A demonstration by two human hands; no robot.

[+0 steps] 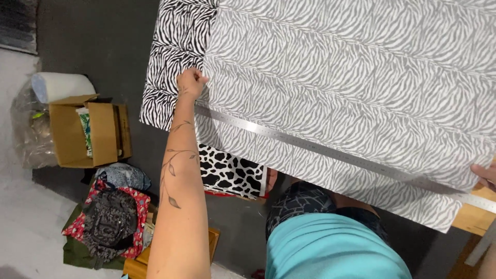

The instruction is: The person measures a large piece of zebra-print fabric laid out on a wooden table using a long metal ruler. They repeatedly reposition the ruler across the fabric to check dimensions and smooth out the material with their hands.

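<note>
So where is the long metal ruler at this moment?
In the head view, the metal ruler lies diagonally across the pale zebra-print fabric, running from near the left hand down to the right hand.

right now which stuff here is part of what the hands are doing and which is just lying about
In use: zebra-print fabric, metal ruler, left hand, right hand.
Lying about: cardboard box, white roll, cow-print fabric, pile of bags.

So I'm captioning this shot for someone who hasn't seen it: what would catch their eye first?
The pale zebra-striped fabric filling the upper right of the view, its darker black-and-white side showing at the left edge. A long metal ruler lies slantwise across it, with the left hand closed at the fabric's edge and the right hand at the ruler's far end.
</note>
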